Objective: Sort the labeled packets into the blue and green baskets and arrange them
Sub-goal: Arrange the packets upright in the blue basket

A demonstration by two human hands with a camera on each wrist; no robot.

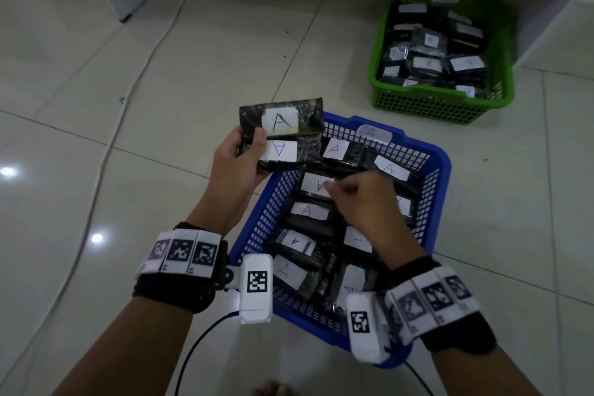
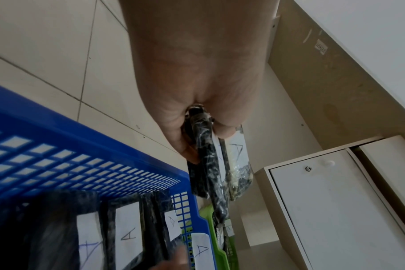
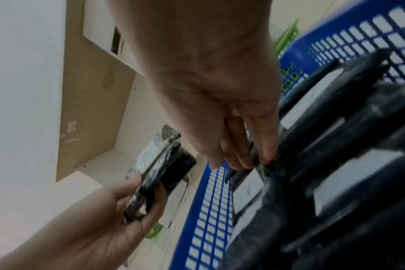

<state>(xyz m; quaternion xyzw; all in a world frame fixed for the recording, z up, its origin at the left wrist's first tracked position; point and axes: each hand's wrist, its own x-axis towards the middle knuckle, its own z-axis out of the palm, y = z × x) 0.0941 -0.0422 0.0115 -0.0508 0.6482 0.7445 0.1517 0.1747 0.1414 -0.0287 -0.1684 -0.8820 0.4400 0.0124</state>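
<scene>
The sorting appears to be largely done, with arranging judged to be the step in hand: no loose packets are seen on the floor [image 1: 160,80], and both baskets are already loaded. Two baskets are counted for the task, the blue basket [image 1: 442,170] near the person and the green basket [image 1: 379,74] well apart beyond it (a further green one shows only as a corner at the top left). Two "A" packets [image 1: 283,135] are held together above the blue basket's far left corner by the left hand [image 1: 233,154], thumb and fingers curled round their edge. About nine labelled packets are visible lying in the blue basket, all that can be read marked "A". One of these, the rear packet [image 1: 316,185], is pinched by the fingertips of the right hand [image 1: 360,199]. Roughly a dozen packets lie in the green basket, their labels too small to read surely.
</scene>
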